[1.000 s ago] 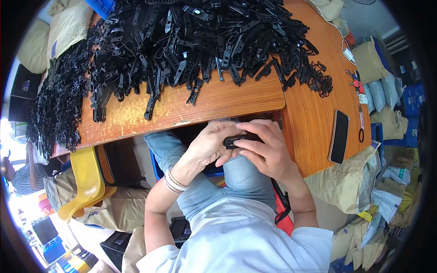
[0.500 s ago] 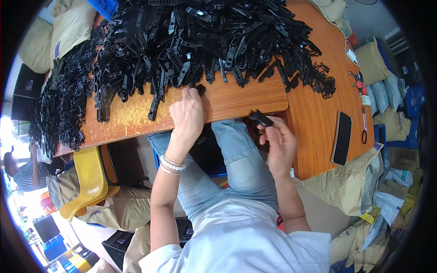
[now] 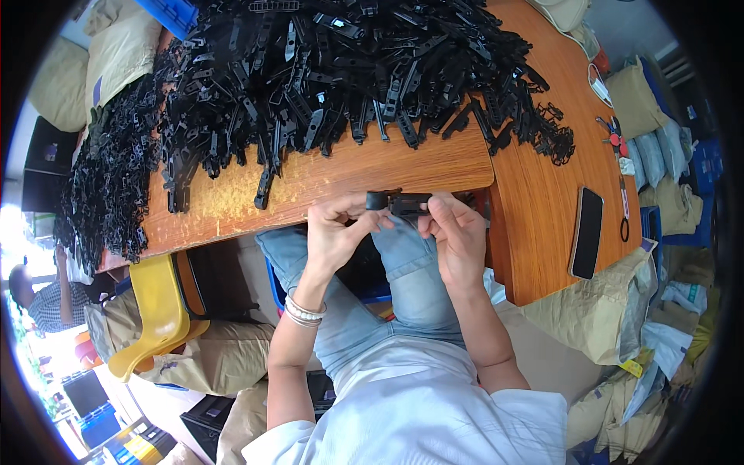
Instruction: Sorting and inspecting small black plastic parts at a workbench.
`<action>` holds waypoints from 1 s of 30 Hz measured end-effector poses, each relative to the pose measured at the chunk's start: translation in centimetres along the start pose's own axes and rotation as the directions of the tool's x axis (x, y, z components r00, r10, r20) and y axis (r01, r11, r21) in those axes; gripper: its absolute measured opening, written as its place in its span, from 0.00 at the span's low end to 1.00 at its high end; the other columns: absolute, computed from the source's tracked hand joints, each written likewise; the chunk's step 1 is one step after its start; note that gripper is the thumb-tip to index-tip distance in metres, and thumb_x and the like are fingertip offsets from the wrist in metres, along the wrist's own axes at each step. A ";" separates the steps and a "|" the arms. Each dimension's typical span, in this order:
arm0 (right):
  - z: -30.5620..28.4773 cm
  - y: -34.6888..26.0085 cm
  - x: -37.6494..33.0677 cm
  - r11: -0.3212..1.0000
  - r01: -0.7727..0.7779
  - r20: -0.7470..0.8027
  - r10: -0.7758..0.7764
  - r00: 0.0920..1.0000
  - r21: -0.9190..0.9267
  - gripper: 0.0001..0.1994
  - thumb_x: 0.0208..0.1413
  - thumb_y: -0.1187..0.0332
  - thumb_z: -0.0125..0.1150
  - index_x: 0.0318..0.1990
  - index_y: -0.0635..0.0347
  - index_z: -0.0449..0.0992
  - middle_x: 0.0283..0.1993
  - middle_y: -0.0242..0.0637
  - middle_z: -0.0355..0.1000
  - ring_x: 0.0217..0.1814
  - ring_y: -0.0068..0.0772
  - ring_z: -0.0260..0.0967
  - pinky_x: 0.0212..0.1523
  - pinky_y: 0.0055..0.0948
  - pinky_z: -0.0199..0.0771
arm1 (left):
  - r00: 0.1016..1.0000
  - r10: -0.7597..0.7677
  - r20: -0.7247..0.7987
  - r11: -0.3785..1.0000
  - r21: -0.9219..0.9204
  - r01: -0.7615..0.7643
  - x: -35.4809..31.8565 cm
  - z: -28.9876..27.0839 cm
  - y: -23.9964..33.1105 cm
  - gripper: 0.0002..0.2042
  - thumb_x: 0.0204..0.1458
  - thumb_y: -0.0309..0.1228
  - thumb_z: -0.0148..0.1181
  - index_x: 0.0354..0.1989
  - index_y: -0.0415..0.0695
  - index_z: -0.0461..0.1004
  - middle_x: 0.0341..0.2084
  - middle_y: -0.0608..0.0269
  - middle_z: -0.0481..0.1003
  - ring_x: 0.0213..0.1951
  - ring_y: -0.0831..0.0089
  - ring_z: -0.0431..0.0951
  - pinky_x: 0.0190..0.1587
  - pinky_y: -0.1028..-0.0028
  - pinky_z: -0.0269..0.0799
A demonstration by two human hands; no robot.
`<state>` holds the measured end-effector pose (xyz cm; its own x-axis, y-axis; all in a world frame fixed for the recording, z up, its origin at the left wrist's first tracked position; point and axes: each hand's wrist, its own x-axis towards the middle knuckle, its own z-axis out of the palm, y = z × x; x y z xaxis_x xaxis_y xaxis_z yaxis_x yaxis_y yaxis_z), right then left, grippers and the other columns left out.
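Both hands meet just in front of the table's near edge, above my knees. My left hand (image 3: 339,235) is closed on a short black plastic piece (image 3: 377,201). Between the fingers of my right hand (image 3: 457,238) is a longer black plastic part (image 3: 411,204) with a slotted body. The two pieces lie end to end and seem to touch; whether they are joined I cannot tell. Beyond my hands, a big heap of similar black plastic parts (image 3: 310,85) covers the back of the wooden table (image 3: 372,172).
Smaller black parts (image 3: 101,186) are heaped at the table's left. A phone (image 3: 587,232) lies on the right wing, with scissors (image 3: 625,209) and keys (image 3: 614,138) beyond it. A yellow chair (image 3: 155,310) stands left, among sacks (image 3: 209,356). Another person (image 3: 58,298) is at far left.
My left hand has come back from the heap's front edge with a short black piece. My right hand has moved left and turned its part level, bringing the two together.
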<state>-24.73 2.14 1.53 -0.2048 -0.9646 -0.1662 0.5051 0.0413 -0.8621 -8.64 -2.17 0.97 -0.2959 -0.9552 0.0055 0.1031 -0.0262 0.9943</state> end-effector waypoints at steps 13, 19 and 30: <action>-0.1 0.3 -0.8 0.911 0.247 0.051 -0.244 0.968 -0.330 0.05 0.51 0.74 0.57 0.28 0.68 0.72 0.31 0.33 0.64 0.28 0.19 0.62 0.28 0.18 0.60 | 0.981 -0.182 0.060 0.971 -0.146 0.189 -0.6 1.7 1.1 0.03 0.44 0.20 0.57 0.22 0.34 0.73 0.20 0.62 0.76 0.22 0.83 0.73 0.24 0.85 0.68; 1.1 0.1 -0.7 0.940 0.234 -0.102 -0.266 0.959 -0.246 0.03 0.52 0.77 0.55 0.33 0.68 0.72 0.34 0.31 0.65 0.29 0.18 0.60 0.29 0.17 0.59 | 0.994 -0.035 0.103 0.998 0.063 0.028 0.2 2.3 0.5 0.07 0.45 0.27 0.63 0.25 0.36 0.73 0.16 0.74 0.66 0.19 0.86 0.60 0.21 0.82 0.54; -3.0 -1.0 -0.6 0.959 0.153 -0.079 -0.176 0.981 -0.239 0.11 0.55 0.68 0.55 0.41 0.68 0.71 0.27 0.37 0.71 0.25 0.19 0.65 0.26 0.15 0.61 | 0.972 0.224 0.079 0.863 0.447 -0.235 7.0 2.9 0.2 0.07 0.49 0.30 0.57 0.27 0.38 0.71 0.24 0.61 0.69 0.22 0.73 0.72 0.22 0.74 0.66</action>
<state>-27.61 3.46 1.02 -0.3564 -0.9330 -0.0494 0.2528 -0.0454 -0.9664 -13.45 -7.96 1.51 -0.3391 -0.9107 0.2360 -0.2659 0.3334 0.9045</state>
